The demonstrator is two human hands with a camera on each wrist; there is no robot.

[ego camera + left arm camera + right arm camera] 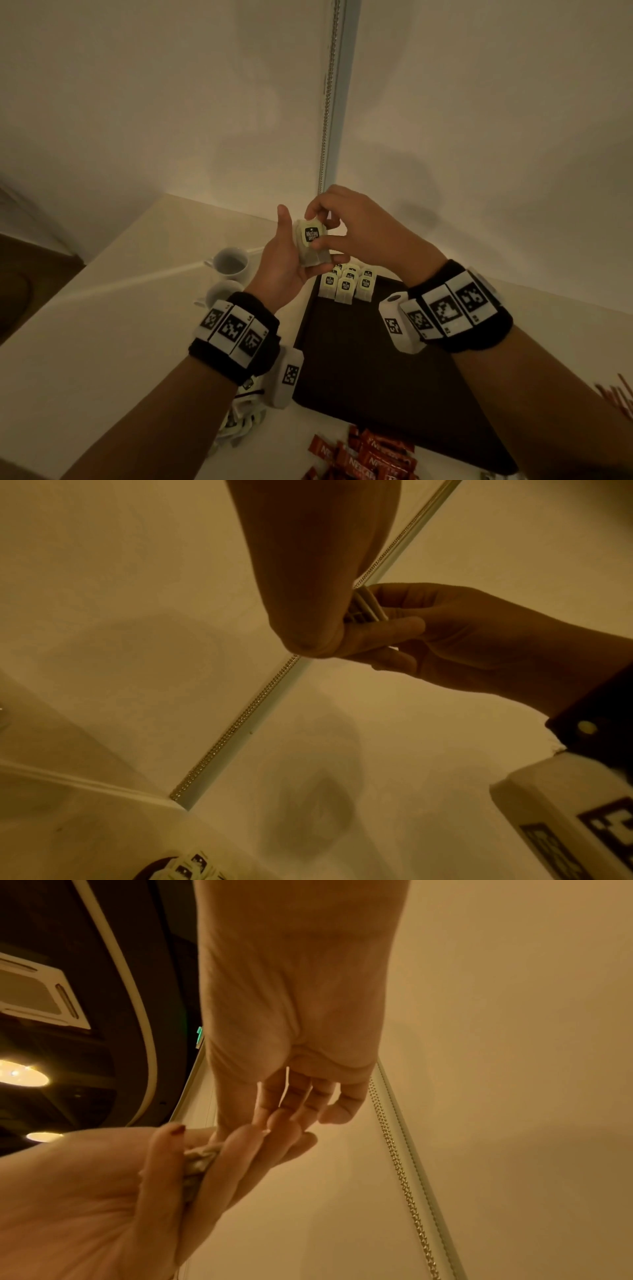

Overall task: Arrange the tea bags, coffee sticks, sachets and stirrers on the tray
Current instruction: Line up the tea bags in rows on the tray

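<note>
Hands, left (284, 260) and right (356, 222), grip tea bags (310, 246) (a small stack) above tray (370, 359)

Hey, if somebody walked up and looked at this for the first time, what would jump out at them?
First, the two hands meeting mid-air above the tray's far end: the left hand cradles a small stack of tea bags while the right hand pinches the top one. Below them, more tea bags stand in rows at the far end of the dark tray. Red coffee sticks lie heaped on the table at its near edge.
</note>
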